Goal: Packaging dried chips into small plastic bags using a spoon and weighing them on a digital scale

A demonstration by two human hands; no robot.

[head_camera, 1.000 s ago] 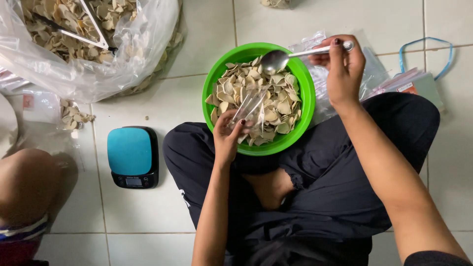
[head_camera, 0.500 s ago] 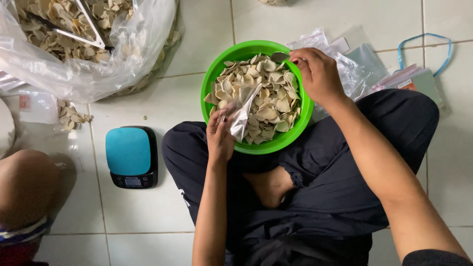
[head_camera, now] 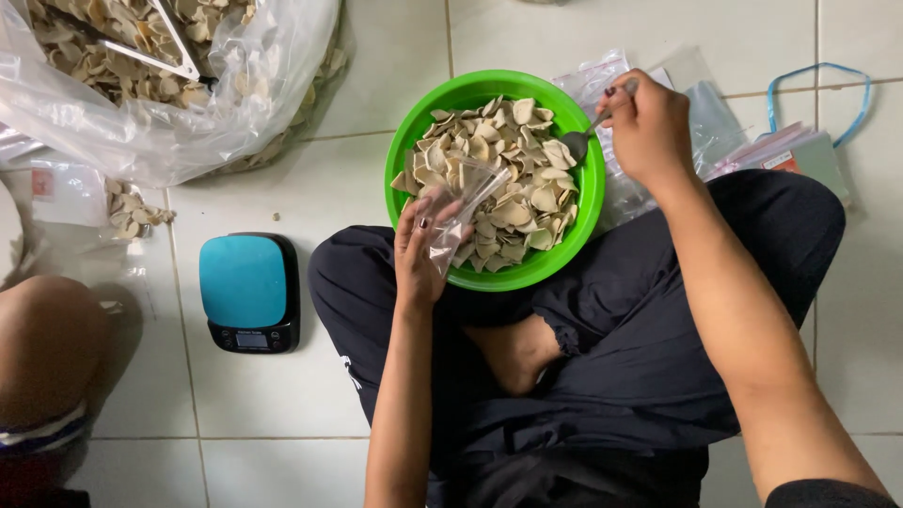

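Green bowl [head_camera: 406,150] of pale dried chips [head_camera: 513,155], resting on the lap of a cross-legged person on white floor tiles; left hand [head_camera: 420,254] at the bowl's near rim, fingers pinched on a small clear bag [head_camera: 467,193] held open over the chips; right hand [head_camera: 649,127] at the bowl's right rim, closed round a metal spoon [head_camera: 576,141] dipped into the chips; teal kitchen scale [head_camera: 246,290] left of the bowl

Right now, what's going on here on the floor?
A person sits cross-legged on the tiles with a green bowl of pale chips at their knees. The left hand holds a small clear bag over the bowl; the right hand holds a spoon dipped into the chips. A scale sits beside them.
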